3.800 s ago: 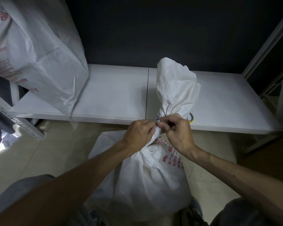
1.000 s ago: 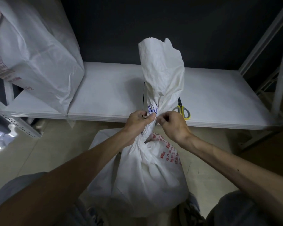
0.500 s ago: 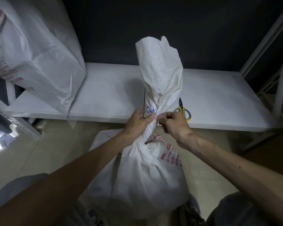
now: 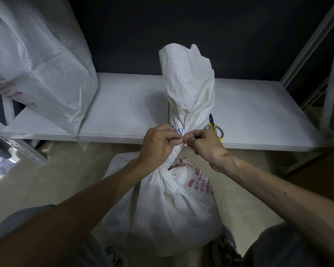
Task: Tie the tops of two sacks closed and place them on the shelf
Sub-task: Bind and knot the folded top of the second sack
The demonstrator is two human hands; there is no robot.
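The sack (image 4: 162, 205) stands on the floor, close to the person and just in front of the shelf (image 4: 258, 112). Its top is bunched into a thin neck, and the loose end sticks up above the hands. The left hand (image 4: 158, 143) is curled tight round the neck from the left side. The right hand (image 4: 204, 143) is on the right side with its fingers bent, and it pinches something small at the neck. It may be a thin tie or just the cloth, it is too small to tell. The sack looks full and round, so it is likely heavy. The cloth looks thin, soft and a bit slippery. The neck is a good place to hold while tying, but lifting may need a hand under the fat part too. Another sack (image 4: 42, 64) leans on the far left of the shelf. Yellow scissors (image 4: 215, 128) lie on the shelf just behind the right hand.
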